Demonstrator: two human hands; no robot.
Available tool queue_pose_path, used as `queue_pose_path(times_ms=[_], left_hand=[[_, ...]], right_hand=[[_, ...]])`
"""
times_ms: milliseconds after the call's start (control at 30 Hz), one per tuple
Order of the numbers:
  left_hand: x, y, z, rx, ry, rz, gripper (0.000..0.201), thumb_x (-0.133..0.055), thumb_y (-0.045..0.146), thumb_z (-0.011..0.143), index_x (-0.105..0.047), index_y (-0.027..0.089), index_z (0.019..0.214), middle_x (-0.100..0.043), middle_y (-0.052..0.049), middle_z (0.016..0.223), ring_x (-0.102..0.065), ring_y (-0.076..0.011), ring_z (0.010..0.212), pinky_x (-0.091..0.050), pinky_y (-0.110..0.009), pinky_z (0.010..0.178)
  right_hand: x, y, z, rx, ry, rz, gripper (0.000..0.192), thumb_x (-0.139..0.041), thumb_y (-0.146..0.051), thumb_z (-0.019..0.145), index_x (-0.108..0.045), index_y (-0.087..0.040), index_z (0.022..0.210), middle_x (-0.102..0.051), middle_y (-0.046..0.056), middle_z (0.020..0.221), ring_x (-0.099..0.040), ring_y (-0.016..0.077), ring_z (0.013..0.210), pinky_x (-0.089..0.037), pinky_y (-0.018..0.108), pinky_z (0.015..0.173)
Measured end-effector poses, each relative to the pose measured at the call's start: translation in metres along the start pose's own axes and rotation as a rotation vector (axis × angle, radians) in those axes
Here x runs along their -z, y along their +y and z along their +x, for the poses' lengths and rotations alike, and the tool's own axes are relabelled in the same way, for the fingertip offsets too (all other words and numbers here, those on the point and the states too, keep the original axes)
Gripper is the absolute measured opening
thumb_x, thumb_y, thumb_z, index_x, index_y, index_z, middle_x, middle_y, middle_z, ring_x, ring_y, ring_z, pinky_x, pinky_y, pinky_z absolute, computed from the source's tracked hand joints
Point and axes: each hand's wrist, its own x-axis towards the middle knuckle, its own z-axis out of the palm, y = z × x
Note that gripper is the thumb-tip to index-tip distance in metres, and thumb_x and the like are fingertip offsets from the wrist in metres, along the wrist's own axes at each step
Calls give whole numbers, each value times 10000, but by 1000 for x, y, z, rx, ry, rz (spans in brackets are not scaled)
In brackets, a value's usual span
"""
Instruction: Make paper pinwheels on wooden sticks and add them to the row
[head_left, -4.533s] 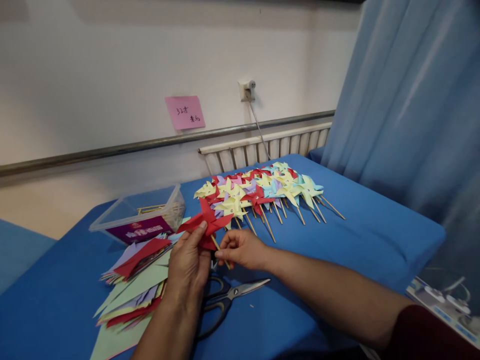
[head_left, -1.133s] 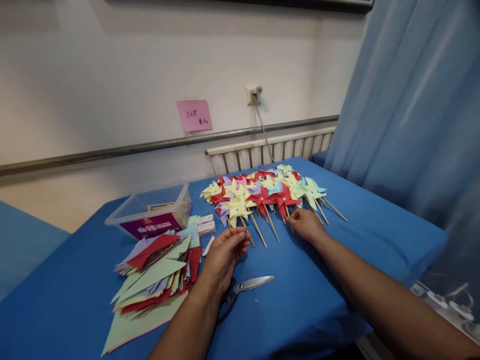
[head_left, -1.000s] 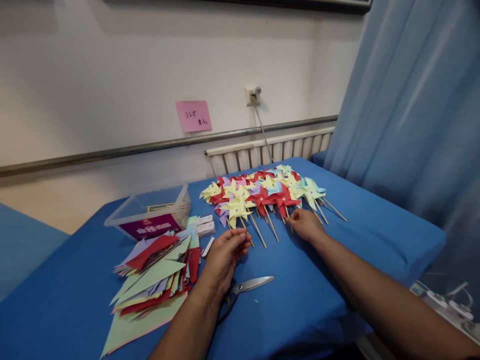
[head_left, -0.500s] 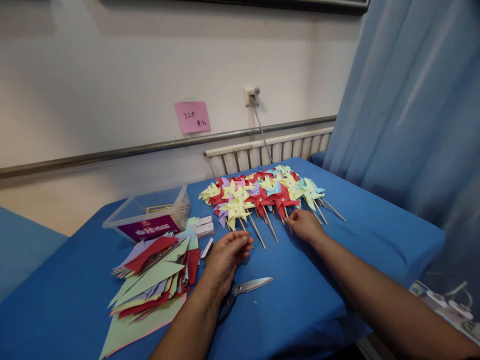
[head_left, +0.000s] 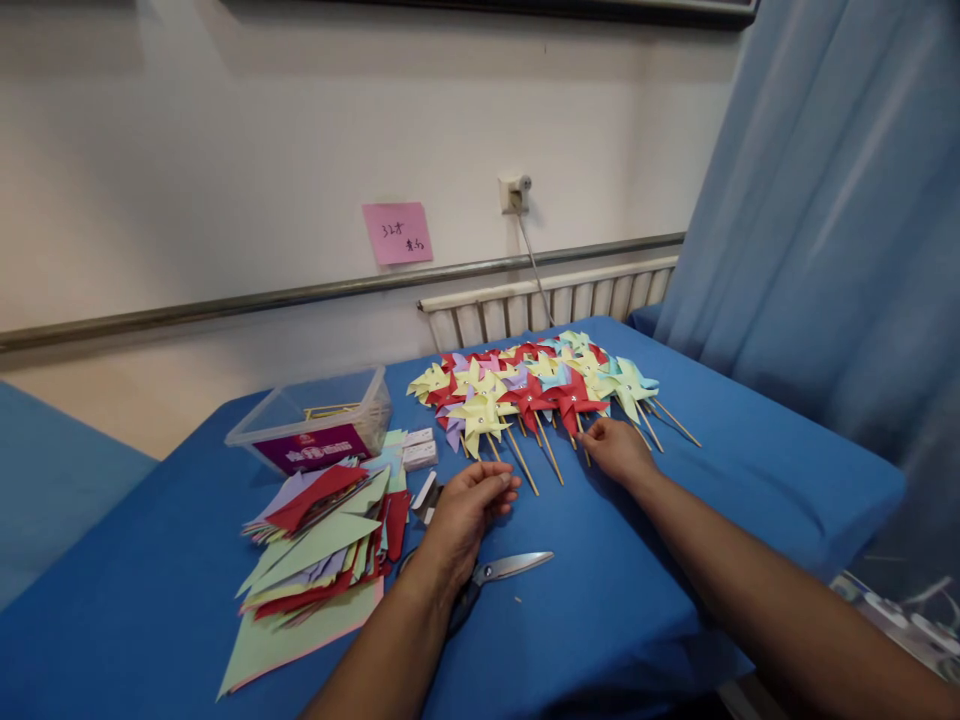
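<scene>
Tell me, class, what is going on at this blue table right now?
A person sits at a blue table covered with paper pinwheels on wooden sticks. The right hand rests at the near edge of that spread, fingers on the stick of a red pinwheel. The left hand hovers loosely curled above the table, holding nothing visible, just above a pair of scissors. To the left lie a pile of cut coloured paper and a clear plastic box.

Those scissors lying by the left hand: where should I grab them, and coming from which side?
Take the scissors by the dark handles, which sit near the wrist of the left hand and are partly hidden under it. The blades point right across the blue table, so come in from the left, near side, away from the tips.
</scene>
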Motion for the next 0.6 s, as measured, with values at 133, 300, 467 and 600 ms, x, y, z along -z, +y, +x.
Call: queue_pose_path(times_ms=[133,300,467,600], left_hand=[[2,-2,1,-3,-14,-1,227,-762,204,684,-665,127,874,-715,-74,804,-623,-98,628,-466,-192,579],[2,-5,2,7,-14,9,233,-762,212,679,-669,125,874,-718,-82,808,-623,-100,625,-464,-198,582],[1,-6,1,-1,-16,27,244,-757,221,664,-661,128,869,-719,-78,794,-614,-100,612,-458,-204,587],[-2,-8,2,-73,11,46,230,-743,257,662,-656,137,837,-717,-66,753,-603,-104,597,-444,-211,583]], right_hand=[[-1,1,0,5,6,7,265,-610,-425,820,-611,-211,664,-671,27,648,-585,168,619,-293,268,540],[-2,5,-1,47,77,72,324,-592,-468,825,-587,-213,625,-636,20,592,-550,160,564,-279,270,523],[-4,-5,-19,114,185,201,383,-498,-493,879,-537,-215,619,-564,-6,537,-488,142,513,-276,265,518],[-15,-44,-42,307,131,438,342,-543,-471,851,-531,-209,632,-530,-28,527,-471,128,509,-305,256,531]])
